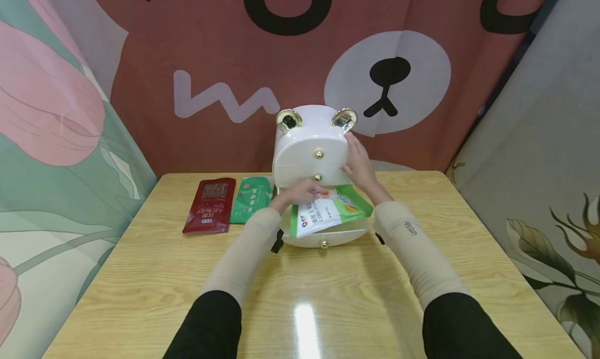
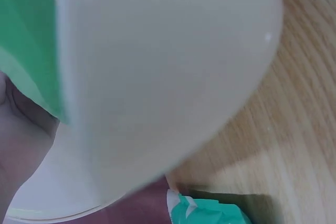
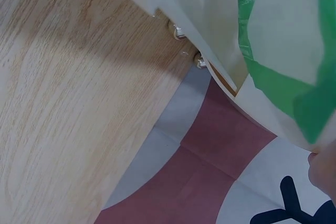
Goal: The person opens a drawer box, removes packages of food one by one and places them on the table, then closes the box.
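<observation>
A white cabinet [image 1: 300,143] with two gold-rimmed ears stands at the back of the table, and its bottom drawer [image 1: 344,237] is pulled out. Over that drawer lies a tilted white-and-green corn starch packet [image 1: 323,213]. My left hand [image 1: 300,192] grips the packet near its upper left edge; some of its fingers are hidden. In the left wrist view, the packet's green edge [image 2: 31,40] is beside that hand [image 2: 23,140]. My right hand [image 1: 361,163] rests against the cabinet's right side with its fingers extended. In the right wrist view, only a bit of this hand [image 3: 323,174] shows.
To the left of the cabinet, a dark red packet [image 1: 209,205] and a green packet [image 1: 253,198] lie side by side on the wooden table [image 1: 178,281]. Small gold knobs [image 1: 319,154] stick out from the drawer fronts. A printed curtain [image 1: 211,46] hangs behind the table.
</observation>
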`<state>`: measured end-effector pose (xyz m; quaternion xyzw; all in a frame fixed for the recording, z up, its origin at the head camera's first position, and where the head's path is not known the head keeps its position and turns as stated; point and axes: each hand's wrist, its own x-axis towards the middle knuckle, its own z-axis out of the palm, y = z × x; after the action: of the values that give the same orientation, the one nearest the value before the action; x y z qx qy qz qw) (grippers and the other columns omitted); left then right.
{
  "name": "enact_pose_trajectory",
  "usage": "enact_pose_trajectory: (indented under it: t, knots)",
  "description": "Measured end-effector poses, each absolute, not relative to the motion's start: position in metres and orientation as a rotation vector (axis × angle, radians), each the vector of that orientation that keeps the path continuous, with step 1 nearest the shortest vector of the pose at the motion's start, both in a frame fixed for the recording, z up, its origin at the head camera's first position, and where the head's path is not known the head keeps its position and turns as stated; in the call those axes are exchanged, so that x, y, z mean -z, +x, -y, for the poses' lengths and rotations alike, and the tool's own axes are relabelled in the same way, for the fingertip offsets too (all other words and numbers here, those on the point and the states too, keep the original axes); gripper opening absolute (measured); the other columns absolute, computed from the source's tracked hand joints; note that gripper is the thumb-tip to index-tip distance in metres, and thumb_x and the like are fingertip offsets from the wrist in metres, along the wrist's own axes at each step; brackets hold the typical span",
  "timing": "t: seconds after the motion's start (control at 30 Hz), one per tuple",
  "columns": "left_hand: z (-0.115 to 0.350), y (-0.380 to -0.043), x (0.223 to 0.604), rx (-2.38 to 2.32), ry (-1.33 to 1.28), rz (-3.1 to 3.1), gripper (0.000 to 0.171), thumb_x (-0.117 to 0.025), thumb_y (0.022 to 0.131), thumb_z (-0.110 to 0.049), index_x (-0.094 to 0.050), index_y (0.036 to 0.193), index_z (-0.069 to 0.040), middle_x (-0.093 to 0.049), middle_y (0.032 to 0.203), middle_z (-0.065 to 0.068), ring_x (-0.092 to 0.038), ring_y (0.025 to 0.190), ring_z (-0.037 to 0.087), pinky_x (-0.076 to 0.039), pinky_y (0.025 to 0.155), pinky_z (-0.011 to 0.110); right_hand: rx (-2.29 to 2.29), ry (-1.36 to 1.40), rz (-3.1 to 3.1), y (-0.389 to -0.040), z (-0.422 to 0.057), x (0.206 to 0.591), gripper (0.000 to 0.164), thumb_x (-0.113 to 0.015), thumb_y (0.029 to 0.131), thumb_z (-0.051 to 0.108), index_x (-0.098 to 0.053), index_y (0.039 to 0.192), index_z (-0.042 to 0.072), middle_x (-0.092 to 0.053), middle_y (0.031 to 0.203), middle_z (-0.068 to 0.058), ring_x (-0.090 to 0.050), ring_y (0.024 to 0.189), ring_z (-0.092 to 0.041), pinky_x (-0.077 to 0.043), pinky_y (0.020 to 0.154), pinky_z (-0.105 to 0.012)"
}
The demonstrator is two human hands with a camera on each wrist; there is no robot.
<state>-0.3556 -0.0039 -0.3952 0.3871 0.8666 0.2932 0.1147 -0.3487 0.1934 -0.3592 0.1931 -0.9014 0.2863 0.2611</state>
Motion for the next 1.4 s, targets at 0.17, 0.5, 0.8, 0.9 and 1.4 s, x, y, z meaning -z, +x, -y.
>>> enact_pose_trajectory:
  t: [0.17, 0.5, 0.8, 0.9, 1.4]
  knots:
    - [0.006, -0.352, 0.389, -0.830, 1.181, -2.502, 0.030, -0.053, 0.089, -0.009, -0.056, 0.119, -0.007, -0.057, 0.090, 0.006, -0.049, 0.072, 0.013, -0.040, 0.069, 0.022, -0.785, 0.513, 2.447, -0.348, -0.193, 0.359, 0.087, -0.069, 0.071, -0.008, -0.019, 0.141, 0.007, -0.018, 0.145, -0.013, -0.019, 0.130, -0.029, -0.014, 0.105, -0.037]
    - [0.012, -0.345, 0.377, -0.821, 1.226, -2.411, 0.032, -0.052, 0.090, -0.007, -0.052, 0.121, -0.001, -0.063, 0.077, 0.007, -0.052, 0.054, 0.010, -0.042, 0.057, 0.020, -0.803, 0.512, 2.438, -0.349, -0.193, 0.361, 0.087, -0.068, 0.071, -0.008, -0.020, 0.141, 0.008, -0.020, 0.144, -0.015, -0.020, 0.130, -0.030, -0.016, 0.104, -0.040]
    - [0.018, -0.340, 0.370, -0.847, 1.188, -2.385, 0.034, -0.051, 0.090, -0.007, -0.049, 0.123, 0.001, -0.064, 0.088, 0.010, -0.057, 0.059, 0.013, -0.045, 0.064, 0.022, -0.798, 0.516, 2.434, -0.351, -0.194, 0.361, 0.087, -0.068, 0.070, -0.008, -0.020, 0.141, 0.008, -0.020, 0.144, -0.015, -0.020, 0.130, -0.030, -0.015, 0.105, -0.039]
    - [0.019, -0.337, 0.369, -0.829, 1.182, -2.406, 0.033, -0.051, 0.090, -0.008, -0.050, 0.123, 0.000, -0.064, 0.095, 0.011, -0.057, 0.062, 0.012, -0.044, 0.067, 0.021, -0.789, 0.520, 2.434, -0.351, -0.195, 0.362, 0.087, -0.069, 0.070, -0.008, -0.020, 0.140, 0.007, -0.020, 0.144, -0.015, -0.020, 0.130, -0.029, -0.014, 0.105, -0.037]
    - [0.029, -0.319, 0.361, -0.883, 1.101, -2.437, 0.035, -0.052, 0.090, -0.010, -0.050, 0.124, -0.001, -0.064, 0.078, 0.006, -0.058, 0.057, 0.013, -0.047, 0.061, 0.023, -0.791, 0.517, 2.434, -0.351, -0.196, 0.362, 0.087, -0.069, 0.070, -0.009, -0.020, 0.141, 0.006, -0.019, 0.145, -0.013, -0.018, 0.131, -0.027, -0.013, 0.105, -0.035]
